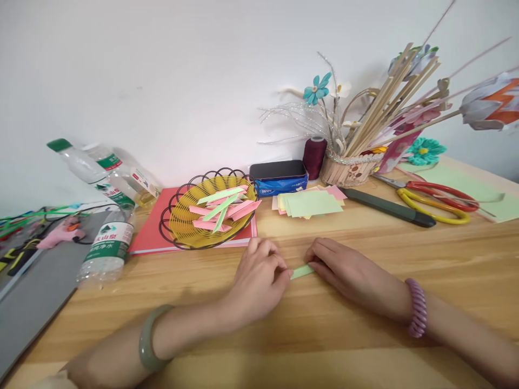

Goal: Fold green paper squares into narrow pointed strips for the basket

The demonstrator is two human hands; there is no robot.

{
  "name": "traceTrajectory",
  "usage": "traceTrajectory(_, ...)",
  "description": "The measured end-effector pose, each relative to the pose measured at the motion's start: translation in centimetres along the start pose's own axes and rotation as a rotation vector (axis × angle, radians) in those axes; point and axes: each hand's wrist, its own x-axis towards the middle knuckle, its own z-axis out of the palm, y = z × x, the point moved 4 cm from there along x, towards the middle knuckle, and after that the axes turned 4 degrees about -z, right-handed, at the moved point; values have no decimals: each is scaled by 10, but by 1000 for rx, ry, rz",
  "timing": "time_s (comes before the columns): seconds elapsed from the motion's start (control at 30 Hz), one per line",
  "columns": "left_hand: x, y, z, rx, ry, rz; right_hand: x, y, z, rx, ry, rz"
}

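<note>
A small green paper strip lies flat on the wooden table. My left hand presses its left end with curled fingers. My right hand pins the right end, fingers bent down on it. Most of the strip is hidden under my fingers. Behind my hands a yellow wire basket holds several folded pink and green paper pieces. To its right lies a stack of green, pink and yellow paper sheets.
A red book lies under the basket. Plastic water bottles lie at the left beside a pink glue gun. A blue box, thread spool, stick basket with paper flowers, utility knife and scissors stand behind.
</note>
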Motion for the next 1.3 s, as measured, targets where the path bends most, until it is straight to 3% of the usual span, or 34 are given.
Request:
traceTrajectory(0.4,1,-3,-1,64,22,-46,6,0,-5,-119,-32,81)
traceTrajectory(0.63,1,-10,-3,52,1,-83,3,1,-4,-112,26,105)
traceTrajectory(0.77,1,-7,-2,61,-18,-31,-1,2,-1,-76,66,111)
traceTrajectory(0.93,-2,-3,-3,71,-4,29,-4,3,1,-51,96,85)
traceTrajectory(1.3,-3,-3,-1,-5,-7,-50,-9,0,-1,-10,100,35)
